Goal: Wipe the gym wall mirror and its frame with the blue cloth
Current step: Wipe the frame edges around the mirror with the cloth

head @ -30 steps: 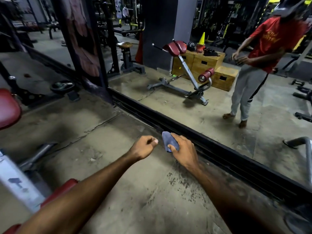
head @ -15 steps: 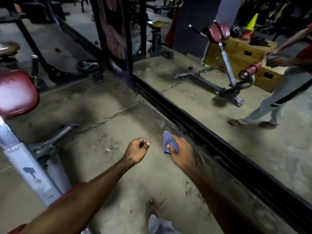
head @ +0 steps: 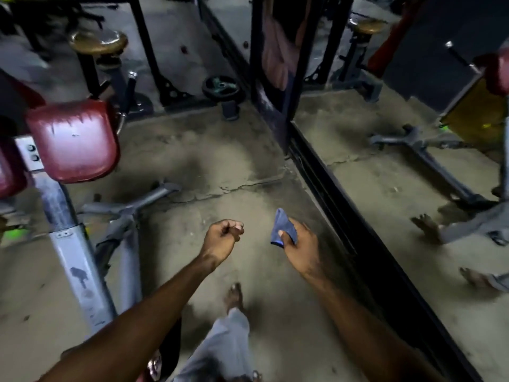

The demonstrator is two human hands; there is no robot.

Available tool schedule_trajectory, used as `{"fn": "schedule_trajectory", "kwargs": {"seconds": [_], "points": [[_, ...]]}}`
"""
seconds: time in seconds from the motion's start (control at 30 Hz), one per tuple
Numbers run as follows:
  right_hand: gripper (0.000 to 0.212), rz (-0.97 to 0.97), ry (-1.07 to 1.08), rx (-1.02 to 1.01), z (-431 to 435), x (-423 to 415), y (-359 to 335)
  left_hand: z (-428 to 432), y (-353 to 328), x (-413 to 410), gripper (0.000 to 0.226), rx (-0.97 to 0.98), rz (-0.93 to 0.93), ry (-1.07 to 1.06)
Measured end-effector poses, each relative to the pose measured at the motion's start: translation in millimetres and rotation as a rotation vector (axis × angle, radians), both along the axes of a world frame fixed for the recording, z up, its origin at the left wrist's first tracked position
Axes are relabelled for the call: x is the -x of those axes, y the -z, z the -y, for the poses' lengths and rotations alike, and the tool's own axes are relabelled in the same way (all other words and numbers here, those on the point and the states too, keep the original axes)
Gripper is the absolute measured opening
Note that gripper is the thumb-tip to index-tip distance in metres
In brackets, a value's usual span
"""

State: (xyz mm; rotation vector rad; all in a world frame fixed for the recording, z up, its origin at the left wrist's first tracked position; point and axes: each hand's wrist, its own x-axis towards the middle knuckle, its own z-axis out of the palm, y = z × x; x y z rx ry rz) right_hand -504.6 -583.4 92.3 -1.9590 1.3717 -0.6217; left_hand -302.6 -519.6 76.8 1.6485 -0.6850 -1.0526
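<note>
Right of frame centre, the right hand pinches the folded blue cloth under its thumb, clear of every surface. The mirror fills the right side. Its black frame lies just right of this hand, long axis running diagonally from upper centre to lower right. The left hand, curled and holding nothing, is farther from the mirror.

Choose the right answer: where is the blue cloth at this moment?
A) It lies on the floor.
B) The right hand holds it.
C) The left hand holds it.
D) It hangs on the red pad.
B: the right hand pinches the blue cloth under its thumb, while the left hand is a curled fist that holds nothing.
</note>
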Motion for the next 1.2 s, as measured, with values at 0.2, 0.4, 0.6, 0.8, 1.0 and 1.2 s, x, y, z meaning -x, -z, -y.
{"fn": "schedule_trajectory", "kwargs": {"seconds": [0.2,0.4,0.6,0.8,1.0,1.2], "points": [[0.038,0.039,-0.012,0.047,127,-86,16,119,4,-90,0.029,0.033,0.020,-0.059],[0.042,0.076,0.034,0.079,254,-174,1,255,-9,-185,0.037,0.089,0.062,-0.044],[0.045,0.063,0.074,0.113,370,-239,-16,383,-21,-258,0.033,0.107,0.083,0.016],[0.044,0.084,0.160,0.148,508,-311,-52,531,-53,-336,0.033,0.196,0.161,0.096],[0.042,0.160,0.269,0.331,635,-366,-119,678,-112,-395,0.029,0.274,0.243,0.215],[0.035,0.146,0.319,0.517,736,-372,-208,801,-204,-409,0.007,0.459,0.380,0.411]]}}
